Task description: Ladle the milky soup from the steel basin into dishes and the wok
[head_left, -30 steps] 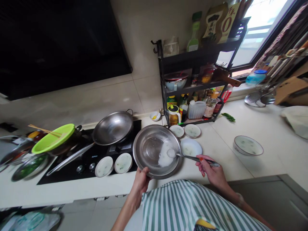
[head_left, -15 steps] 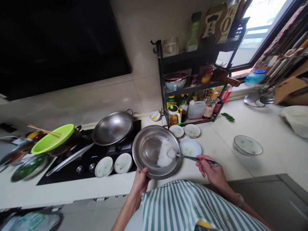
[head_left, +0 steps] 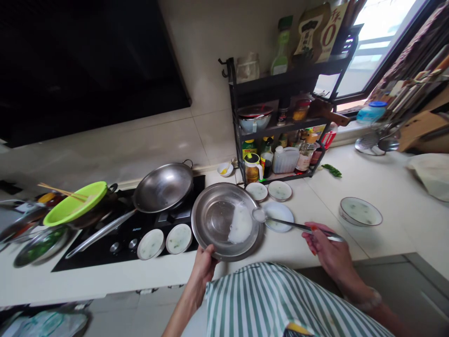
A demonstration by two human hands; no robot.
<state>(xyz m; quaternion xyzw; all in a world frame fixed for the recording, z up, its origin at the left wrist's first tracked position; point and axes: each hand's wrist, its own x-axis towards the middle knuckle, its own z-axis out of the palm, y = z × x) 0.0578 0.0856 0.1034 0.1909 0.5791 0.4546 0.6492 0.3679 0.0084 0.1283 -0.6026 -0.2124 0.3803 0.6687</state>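
Left hand [head_left: 206, 262] clamped on basin [head_left: 206, 220] rim, six o'clock. Right hand [head_left: 324, 245] closed round ladle [head_left: 287, 223] handle; bowl end at basin's three o'clock.

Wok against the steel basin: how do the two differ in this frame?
The wok sits on the stove; the basin is gripped by the left hand.
The wok has a long handle; the basin shows none.
The wok shows bare metal inside; the basin holds white liquid.
Both are round, grey metal.

6 dishes of pale liquid [head_left: 150, 244], 1 held steel basin [head_left: 213, 220], 2 stove knobs [head_left: 114, 247], apparently 2 chopsticks [head_left: 62, 191]
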